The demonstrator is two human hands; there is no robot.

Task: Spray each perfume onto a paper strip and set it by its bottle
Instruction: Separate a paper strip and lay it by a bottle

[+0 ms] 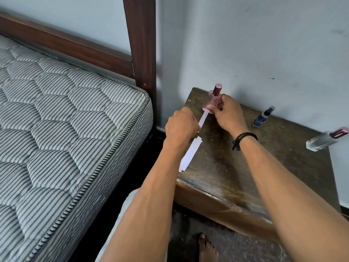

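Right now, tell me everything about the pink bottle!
The pink bottle looks like clear pink-tinted glass with a shiny rose cap on top. It leans slightly, at the back left corner of the wooden table. The right hand grips its body; a white paper strip reaches its base. Whether it rests on the table is unclear.

Both arms out in front, forearms bare, both hands gripping.

The left hand (181, 126) is a curled fist, back up, with its fingers closed on a paper strip (203, 119). Its forearm runs straight up from lower centre. The right hand (229, 116) sits just beyond and to the right, thumb and fingers pinching the pink bottle (212, 100) low on its body. Its wrist carries a black cord bracelet (243, 139). The hands are near each other but apart.
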